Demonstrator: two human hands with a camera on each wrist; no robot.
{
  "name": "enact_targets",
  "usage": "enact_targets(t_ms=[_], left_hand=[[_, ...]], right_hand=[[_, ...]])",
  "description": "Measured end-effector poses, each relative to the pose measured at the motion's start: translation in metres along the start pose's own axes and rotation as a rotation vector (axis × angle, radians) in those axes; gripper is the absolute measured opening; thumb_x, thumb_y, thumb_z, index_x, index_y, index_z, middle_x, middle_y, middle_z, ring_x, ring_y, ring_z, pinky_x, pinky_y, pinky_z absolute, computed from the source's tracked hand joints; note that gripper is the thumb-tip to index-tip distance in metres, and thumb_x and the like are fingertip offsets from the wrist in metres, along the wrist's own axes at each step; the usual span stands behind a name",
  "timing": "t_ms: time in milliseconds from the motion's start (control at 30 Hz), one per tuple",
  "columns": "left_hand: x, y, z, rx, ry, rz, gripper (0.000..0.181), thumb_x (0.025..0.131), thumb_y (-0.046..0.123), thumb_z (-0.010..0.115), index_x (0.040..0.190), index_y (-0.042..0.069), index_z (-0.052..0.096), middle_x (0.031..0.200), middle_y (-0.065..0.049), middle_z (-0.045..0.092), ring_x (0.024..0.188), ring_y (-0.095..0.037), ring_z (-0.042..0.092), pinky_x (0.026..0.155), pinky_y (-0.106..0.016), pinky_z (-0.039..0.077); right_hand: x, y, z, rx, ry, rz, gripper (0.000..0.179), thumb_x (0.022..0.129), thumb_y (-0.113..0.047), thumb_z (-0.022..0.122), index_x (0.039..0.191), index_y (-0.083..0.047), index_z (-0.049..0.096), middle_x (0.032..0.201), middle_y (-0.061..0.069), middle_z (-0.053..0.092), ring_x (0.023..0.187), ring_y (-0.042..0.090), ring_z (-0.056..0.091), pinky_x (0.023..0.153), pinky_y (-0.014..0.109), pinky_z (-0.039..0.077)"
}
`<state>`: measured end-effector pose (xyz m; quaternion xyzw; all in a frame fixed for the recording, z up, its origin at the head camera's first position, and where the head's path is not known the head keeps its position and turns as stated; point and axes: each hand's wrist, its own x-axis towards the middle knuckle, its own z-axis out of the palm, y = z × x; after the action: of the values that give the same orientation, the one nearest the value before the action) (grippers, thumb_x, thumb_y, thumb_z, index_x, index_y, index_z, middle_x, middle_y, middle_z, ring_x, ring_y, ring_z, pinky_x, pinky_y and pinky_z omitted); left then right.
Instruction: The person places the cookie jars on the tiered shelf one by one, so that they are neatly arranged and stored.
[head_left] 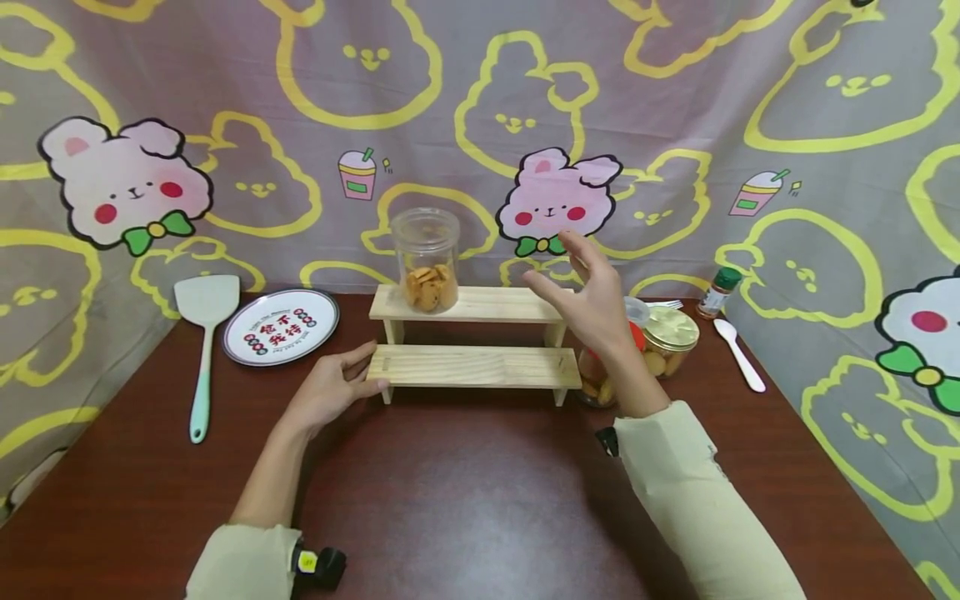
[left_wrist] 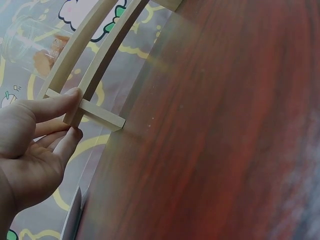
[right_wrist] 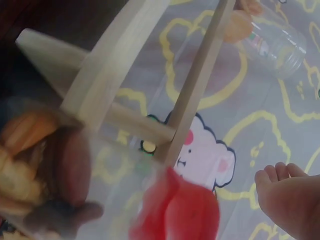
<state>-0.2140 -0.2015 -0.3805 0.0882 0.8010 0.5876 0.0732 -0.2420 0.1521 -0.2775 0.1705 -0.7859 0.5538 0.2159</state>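
A two-step wooden shelf [head_left: 480, 367] stands on the table near the back. My left hand [head_left: 330, 392] grips the left end of its lower board; in the left wrist view the thumb lies on one face of the board [left_wrist: 107, 57], with fingers on the other side. A clear jar of cookies [head_left: 429, 283], lidless as far as I see, sits on the upper step, left of its middle. Raised in the air over the shelf's right end, my right hand [head_left: 588, 300] has its fingers spread and holds nothing. Below that forearm, partly hidden, is a red-lidded jar [head_left: 592, 385].
Beside the red-lidded jar are a gold-lidded jar [head_left: 670, 329] and a clear lid-like piece [head_left: 636, 310]. A green-capped seasoning bottle [head_left: 718, 293] and white spoon [head_left: 740, 356] lie further right. At left are a plate [head_left: 247, 342] and a spatula [head_left: 204, 358]. Patterned cloth [head_left: 450, 167] hangs behind.
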Motion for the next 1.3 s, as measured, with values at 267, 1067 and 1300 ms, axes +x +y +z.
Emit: enact_targets(t_ms=[267,1067,1300], left_hand=[[0.000,0.000,0.001,-0.004,-0.001,-0.010,0.073,0.093,0.004,0.074,0.151,-0.012,0.033,0.160,-0.025,0.029,0.142,-0.031,0.036,0.107,-0.027,0.043],[0.001,-0.002,0.000,0.005,-0.003,-0.002,0.074,0.093,0.005,0.075,0.152,-0.011,0.033,0.160,-0.024,0.029,0.142,-0.032,0.037,0.108,-0.027,0.044],[0.002,-0.004,0.000,0.003,0.003,-0.008,0.073,0.092,0.004,0.074,0.151,-0.012,0.033,0.160,-0.024,0.030,0.141,-0.032,0.037,0.105,-0.024,0.045]], right_hand=[[-0.011,0.009,-0.020,-0.027,-0.036,0.045,0.072,0.088,-0.017,0.081,0.149,-0.001,0.047,0.152,0.011,0.045,0.141,0.023,0.043,0.119,0.033,0.037],[-0.040,0.045,-0.074,-0.250,-0.203,0.145,0.066,0.089,-0.025,0.081,0.144,-0.001,0.053,0.142,0.018,0.055,0.129,0.035,0.053,0.103,0.035,0.054],[-0.043,0.058,-0.085,-0.310,-0.281,0.162,0.058,0.089,-0.028,0.081,0.137,-0.004,0.059,0.128,0.016,0.063,0.105,0.030,0.059,0.076,0.017,0.053]])
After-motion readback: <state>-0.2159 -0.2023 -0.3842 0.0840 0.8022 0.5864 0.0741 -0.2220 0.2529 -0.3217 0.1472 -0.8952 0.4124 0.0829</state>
